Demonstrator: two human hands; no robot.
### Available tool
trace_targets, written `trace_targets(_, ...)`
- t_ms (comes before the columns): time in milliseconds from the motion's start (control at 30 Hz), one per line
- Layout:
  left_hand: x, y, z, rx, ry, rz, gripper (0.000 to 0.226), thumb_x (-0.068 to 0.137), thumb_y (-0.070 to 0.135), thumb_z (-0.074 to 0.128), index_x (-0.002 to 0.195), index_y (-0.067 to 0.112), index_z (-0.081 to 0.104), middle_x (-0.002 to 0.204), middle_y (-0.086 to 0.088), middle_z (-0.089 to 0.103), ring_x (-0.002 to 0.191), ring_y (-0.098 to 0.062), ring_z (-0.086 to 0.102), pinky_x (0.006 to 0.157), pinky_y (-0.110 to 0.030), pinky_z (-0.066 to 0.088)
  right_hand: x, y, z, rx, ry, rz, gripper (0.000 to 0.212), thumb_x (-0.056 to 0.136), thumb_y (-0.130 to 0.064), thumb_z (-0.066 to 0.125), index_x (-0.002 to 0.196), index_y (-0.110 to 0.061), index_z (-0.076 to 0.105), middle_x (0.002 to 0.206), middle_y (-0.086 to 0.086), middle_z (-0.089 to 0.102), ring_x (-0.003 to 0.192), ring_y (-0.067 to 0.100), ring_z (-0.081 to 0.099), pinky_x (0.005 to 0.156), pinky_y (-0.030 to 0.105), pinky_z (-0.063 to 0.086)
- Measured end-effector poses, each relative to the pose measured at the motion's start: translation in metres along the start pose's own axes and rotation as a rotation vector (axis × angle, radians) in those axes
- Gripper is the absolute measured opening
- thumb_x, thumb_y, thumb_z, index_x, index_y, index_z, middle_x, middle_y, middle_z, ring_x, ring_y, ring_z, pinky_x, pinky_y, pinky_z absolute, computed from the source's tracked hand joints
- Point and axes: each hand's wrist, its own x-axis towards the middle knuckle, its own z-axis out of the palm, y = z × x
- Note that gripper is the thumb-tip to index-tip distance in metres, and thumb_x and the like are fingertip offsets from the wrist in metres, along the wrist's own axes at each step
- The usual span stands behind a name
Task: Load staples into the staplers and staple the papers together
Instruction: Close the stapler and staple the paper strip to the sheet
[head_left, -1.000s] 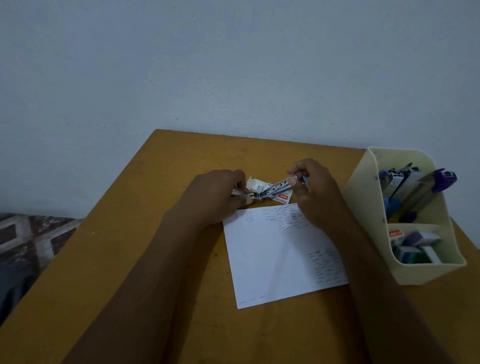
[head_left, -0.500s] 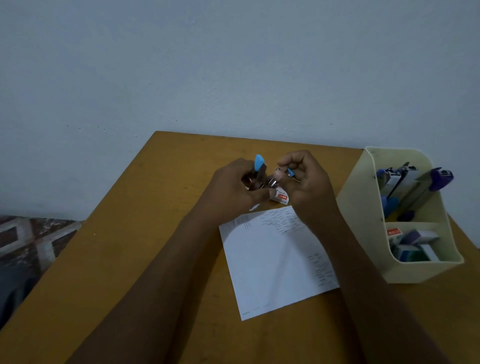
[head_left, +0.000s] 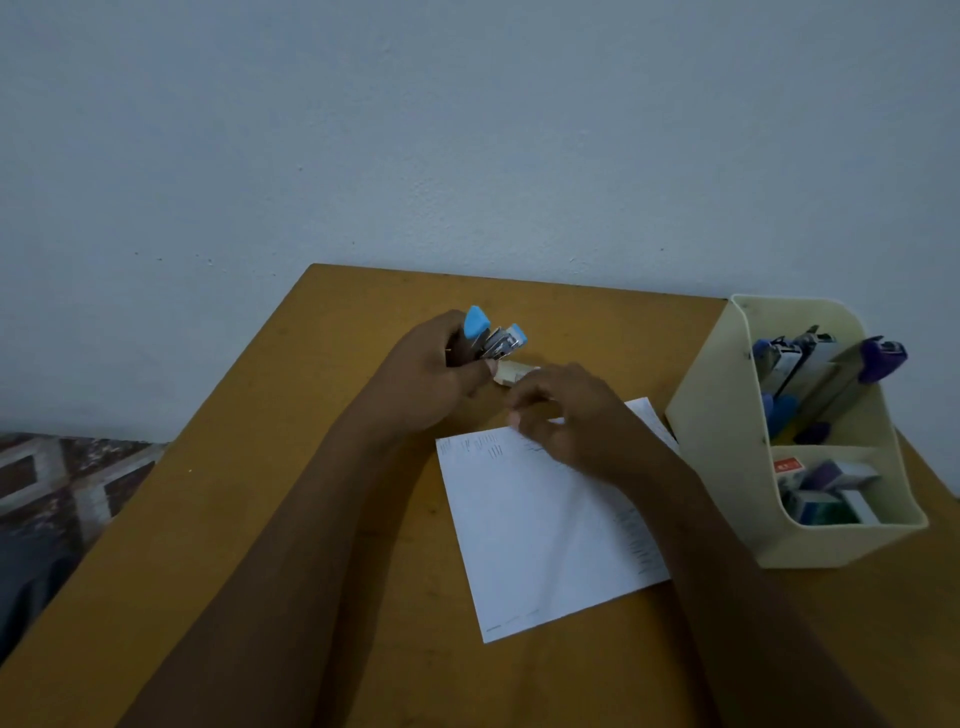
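My left hand (head_left: 436, 379) grips a small light-blue and metal stapler (head_left: 493, 338), raised above the wooden table with its front end pointing up. My right hand (head_left: 566, 410) hovers over the top edge of the white printed papers (head_left: 540, 525), fingers curled downward; whether it pinches anything is hidden. A small staple box (head_left: 511, 373) lies on the table between the two hands, partly covered by them.
A cream desk organiser (head_left: 727, 447) stands at the right, with several blue and purple staplers (head_left: 826, 374) in its back section and staple boxes (head_left: 826, 493) in front. The table (head_left: 260, 519) runs to the wall; patterned floor shows at left.
My right hand has let go of the stapler and dropped toward the papers' top edge. My left hand now holds the stapler alone, lifted slightly up and left.
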Motion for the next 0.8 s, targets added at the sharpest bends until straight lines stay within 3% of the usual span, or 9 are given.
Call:
trace_targets(67, 0.001, -0.004, -0.004, 0.052, -0.021, -0.016, 0.021, 0.087, 0.020, 0.065, 0.087, 0.004, 0.051, 0.075, -0.007, 0.057, 0.072, -0.026, 0.057, 0.065, -0.039, 0.046, -0.001, -0.002, 0.001, -0.123, -0.100, 0.041, 0.019, 0.076, -0.033, 0.071, 0.091, -0.021, 0.069, 0.100, -0.003, 0.065, 0.103, 0.017, 0.051, 0.092, 0.038, 0.037)
trace_targets(133, 0.000, -0.006, -0.008, 0.089, -0.054, -0.006, 0.019, 0.087, 0.020, 0.065, 0.092, 0.004, 0.054, 0.080, -0.008, 0.060, 0.079, -0.027, 0.058, 0.070, -0.043, 0.048, 0.000, -0.005, 0.000, -0.155, -0.134, 0.119, 0.014, 0.077, -0.032, 0.072, 0.088, -0.026, 0.066, 0.102, -0.005, 0.062, 0.107, 0.018, 0.046, 0.097, 0.040, 0.031)
trace_targets(300, 0.001, -0.009, -0.015, 0.107, -0.108, 0.042, 0.011, 0.087, 0.015, 0.064, 0.098, 0.013, 0.060, 0.088, -0.006, 0.063, 0.085, -0.023, 0.059, 0.078, -0.043, 0.049, 0.000, 0.002, 0.000, -0.081, -0.052, 0.154, 0.014, 0.081, -0.023, 0.068, 0.077, -0.025, 0.054, 0.080, -0.017, 0.054, 0.091, 0.010, 0.045, 0.091, 0.041, 0.034)
trace_targets(433, 0.002, -0.012, -0.022, 0.134, -0.132, 0.051, 0.011, 0.085, 0.012, 0.066, 0.095, 0.011, 0.061, 0.088, -0.005, 0.064, 0.082, -0.018, 0.057, 0.070, -0.033, 0.046, 0.000, 0.010, 0.000, 0.002, 0.125, 0.182, 0.011, 0.078, -0.024, 0.065, 0.075, -0.024, 0.054, 0.068, -0.018, 0.051, 0.077, 0.009, 0.047, 0.080, 0.043, 0.042)
trace_targets(567, 0.001, -0.019, -0.027, 0.158, -0.157, 0.029, 0.006, 0.084, 0.013, 0.068, 0.086, 0.014, 0.062, 0.078, 0.008, 0.061, 0.071, -0.005, 0.053, 0.062, -0.017, 0.040, 0.000, 0.014, 0.002, -0.009, 0.219, 0.182, 0.010, 0.076, -0.029, 0.060, 0.080, -0.020, 0.059, 0.070, -0.021, 0.050, 0.077, 0.010, 0.049, 0.079, 0.046, 0.043)
trace_targets(667, 0.002, -0.026, -0.032, 0.206, -0.159, -0.001, 0.010, 0.083, 0.019, 0.070, 0.091, 0.018, 0.064, 0.084, 0.009, 0.062, 0.079, -0.008, 0.055, 0.065, -0.023, 0.040, 0.001, 0.018, 0.003, -0.057, 0.254, 0.197, 0.010, 0.078, -0.029, 0.060, 0.084, -0.020, 0.060, 0.076, -0.016, 0.053, 0.080, 0.012, 0.049, 0.081, 0.047, 0.043)
trace_targets(800, 0.002, -0.029, -0.036, 0.269, -0.200, -0.050, 0.017, 0.081, 0.026, 0.072, 0.095, 0.020, 0.064, 0.088, 0.010, 0.061, 0.083, -0.008, 0.055, 0.064, -0.021, 0.039, 0.000, 0.019, 0.005, -0.094, 0.271, 0.212, 0.011, 0.078, -0.029, 0.061, 0.084, -0.020, 0.061, 0.081, -0.009, 0.061, 0.082, 0.013, 0.051, 0.084, 0.045, 0.041)
